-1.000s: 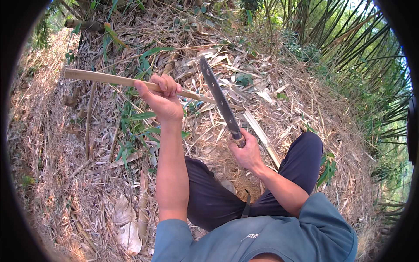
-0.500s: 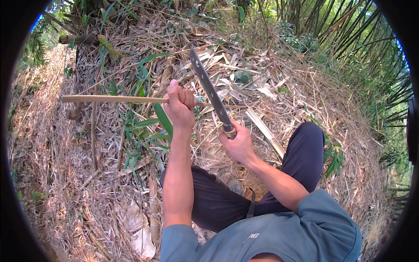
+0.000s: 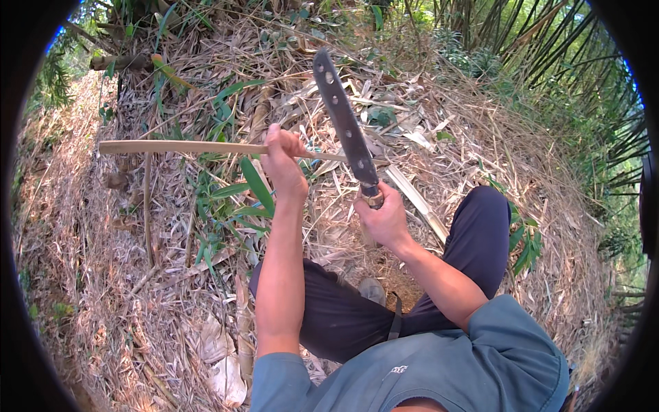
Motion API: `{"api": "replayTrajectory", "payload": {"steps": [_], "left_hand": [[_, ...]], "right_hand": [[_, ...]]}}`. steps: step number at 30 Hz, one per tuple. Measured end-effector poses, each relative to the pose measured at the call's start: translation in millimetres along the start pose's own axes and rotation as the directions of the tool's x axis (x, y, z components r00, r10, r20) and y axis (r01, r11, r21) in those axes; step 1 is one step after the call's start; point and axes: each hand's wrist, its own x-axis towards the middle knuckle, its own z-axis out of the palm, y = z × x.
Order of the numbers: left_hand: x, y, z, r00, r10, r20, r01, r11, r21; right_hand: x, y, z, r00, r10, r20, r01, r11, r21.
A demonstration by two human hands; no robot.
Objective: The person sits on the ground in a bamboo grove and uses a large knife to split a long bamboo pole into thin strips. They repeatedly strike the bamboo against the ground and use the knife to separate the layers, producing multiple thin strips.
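My left hand (image 3: 283,161) is closed round a long, pale strip of split bamboo (image 3: 185,147), which runs level from the far left to past the hand on the right. In my right hand (image 3: 383,218) is the handle of a machete (image 3: 345,123), its dark blade marked with several holes. The blade points up and slightly left, its flat side facing me. Near the handle, the blade's lower part crosses in front of the strip's right end; whether they touch I cannot tell.
Split pale bamboo pieces (image 3: 419,202) lie by my right knee (image 3: 482,213). Dry leaf litter (image 3: 103,275) covers the slope around me. Green leaves (image 3: 220,192) grow beside my left hand. A cut branch (image 3: 122,62) is at the upper left, and bamboo stems (image 3: 535,41) stand at the upper right.
The machete has moved a little up and to the right, and its blade has turned to show more of its flat. The bamboo strip has rolled and tilted slightly in my left hand.
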Motion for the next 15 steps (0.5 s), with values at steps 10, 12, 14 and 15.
{"api": "replayTrajectory", "payload": {"steps": [10, 12, 14, 15], "left_hand": [[-10.7, -102.8, 5.4, 0.950, -0.276, 0.143, 0.181, 0.866, 0.466], [-10.7, -56.4, 45.7, 0.991, -0.124, 0.052, 0.083, 0.869, 0.487], [0.0, -18.7, 53.5, 0.988, 0.155, -0.030, -0.141, 0.951, 0.275], [1.1, 6.1, 59.4, 0.971, 0.231, -0.063, -0.213, 0.954, 0.212]], "right_hand": [[10.4, 51.7, -104.6, 0.968, -0.167, -0.186, 0.155, 0.985, -0.076], [6.9, 70.8, -134.1, 0.954, -0.120, -0.274, 0.090, 0.989, -0.120], [-0.1, 68.1, -140.3, 0.942, -0.046, -0.332, 0.003, 0.992, -0.129], [-2.1, 68.2, -140.9, 0.936, -0.007, -0.352, -0.003, 1.000, -0.027]]}}
